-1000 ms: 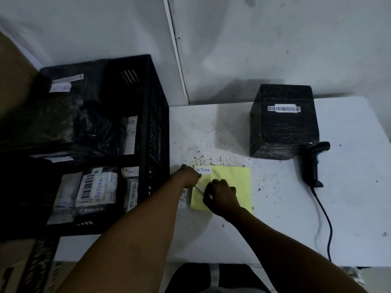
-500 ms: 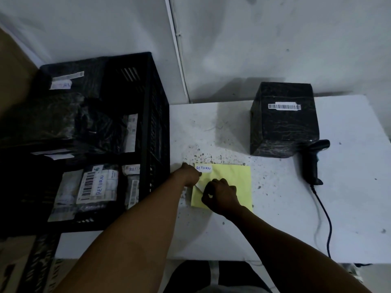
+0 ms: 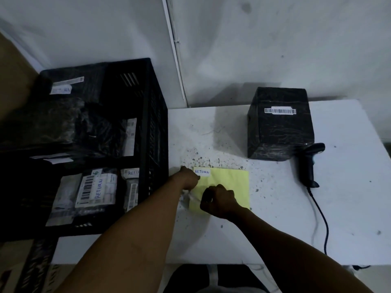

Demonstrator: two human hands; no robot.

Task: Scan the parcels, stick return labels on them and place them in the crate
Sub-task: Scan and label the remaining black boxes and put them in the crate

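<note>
A yellow sheet (image 3: pixel 229 182) lies on the white table (image 3: pixel 275 218), with a white "RETURN" label (image 3: pixel 202 172) at its top left corner. My left hand (image 3: pixel 188 179) rests on the sheet's left edge, fingers curled. My right hand (image 3: pixel 219 200) sits curled over the sheet's lower left part and pinches a white label strip (image 3: pixel 193 197). A black wrapped parcel (image 3: pixel 279 127) with a barcode stands at the back of the table. The black scanner (image 3: pixel 307 166) lies next to it. The black crate (image 3: pixel 152 132) at left holds several labelled parcels.
The scanner's cable (image 3: pixel 321 216) runs down toward the table's front edge. A grey wall rises behind the table. Brown cardboard (image 3: pixel 12 81) shows at the far left beside the crate.
Both hands stay on the yellow sheet; the right hand has pulled the white strip slightly further off the sheet's left edge.
</note>
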